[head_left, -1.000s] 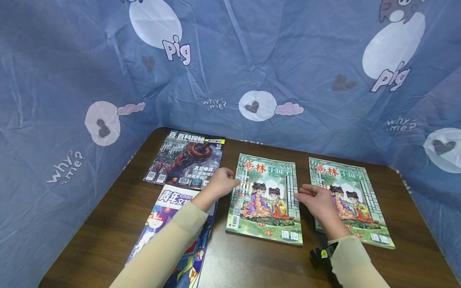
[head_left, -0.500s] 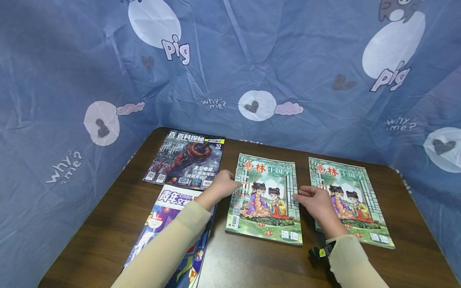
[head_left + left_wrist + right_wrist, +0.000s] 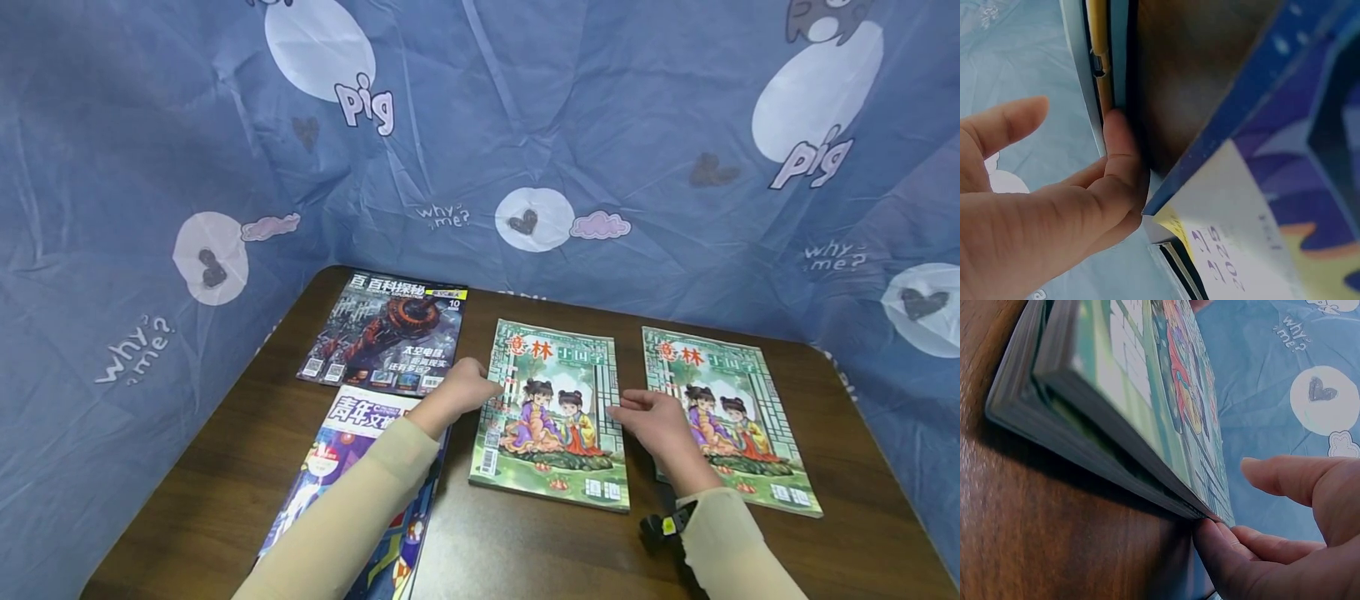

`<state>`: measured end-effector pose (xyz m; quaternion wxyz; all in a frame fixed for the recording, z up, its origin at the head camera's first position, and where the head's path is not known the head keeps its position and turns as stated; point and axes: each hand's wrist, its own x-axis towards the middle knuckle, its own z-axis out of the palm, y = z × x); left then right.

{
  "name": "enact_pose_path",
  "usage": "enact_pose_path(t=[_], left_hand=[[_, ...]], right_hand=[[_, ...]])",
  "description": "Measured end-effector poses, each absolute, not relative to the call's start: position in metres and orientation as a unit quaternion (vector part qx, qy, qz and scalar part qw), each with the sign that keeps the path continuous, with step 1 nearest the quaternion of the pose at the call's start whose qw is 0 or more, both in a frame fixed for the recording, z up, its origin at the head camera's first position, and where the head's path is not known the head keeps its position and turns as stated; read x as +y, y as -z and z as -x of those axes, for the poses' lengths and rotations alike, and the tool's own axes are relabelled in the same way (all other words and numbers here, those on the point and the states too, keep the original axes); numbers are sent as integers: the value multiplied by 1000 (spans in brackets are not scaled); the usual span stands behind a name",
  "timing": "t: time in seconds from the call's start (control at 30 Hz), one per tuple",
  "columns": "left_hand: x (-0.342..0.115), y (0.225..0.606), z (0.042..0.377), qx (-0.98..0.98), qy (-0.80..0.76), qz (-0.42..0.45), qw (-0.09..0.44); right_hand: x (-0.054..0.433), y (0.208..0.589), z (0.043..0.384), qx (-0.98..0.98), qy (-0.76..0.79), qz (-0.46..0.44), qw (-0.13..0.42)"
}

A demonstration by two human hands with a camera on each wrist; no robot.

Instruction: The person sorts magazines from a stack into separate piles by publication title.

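Observation:
A green magazine (image 3: 555,467) with two illustrated figures lies mid-table. In the right wrist view it is the upper magazine (image 3: 1185,369) of a pile, with another thick one (image 3: 1016,400) beneath. My left hand (image 3: 457,392) is at its left edge; in the left wrist view the fingertips touch the spine side and the thumb stands apart. At its right edge is my right hand (image 3: 660,425), whose fingertips touch the page edges in the right wrist view, thumb raised clear. A matching green magazine (image 3: 757,483) lies to the right, partly covered by the right hand.
Dark space-themed magazines (image 3: 390,329) lie overlapping at the back left. Nearer, purple-blue magazines (image 3: 330,454) lie partly under the left sleeve. Blue printed cloth (image 3: 450,125) hangs behind the brown table (image 3: 517,550). A black device (image 3: 663,527) is worn at the right wrist.
Both hands stay at the sides of the middle magazine. The left hand has shifted slightly right and down; the right hand has shifted very slightly left. The magazines look almost unmoved.

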<state>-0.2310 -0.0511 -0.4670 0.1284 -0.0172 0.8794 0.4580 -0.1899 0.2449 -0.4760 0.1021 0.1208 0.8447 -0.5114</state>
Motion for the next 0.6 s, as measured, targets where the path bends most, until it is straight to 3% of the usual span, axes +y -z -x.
enact_pose_path(t=[0.6], left_hand=[[-47,458,224,886,-445,-3,127]], right_hand=[[243,476,189,854,501,-108,91]])
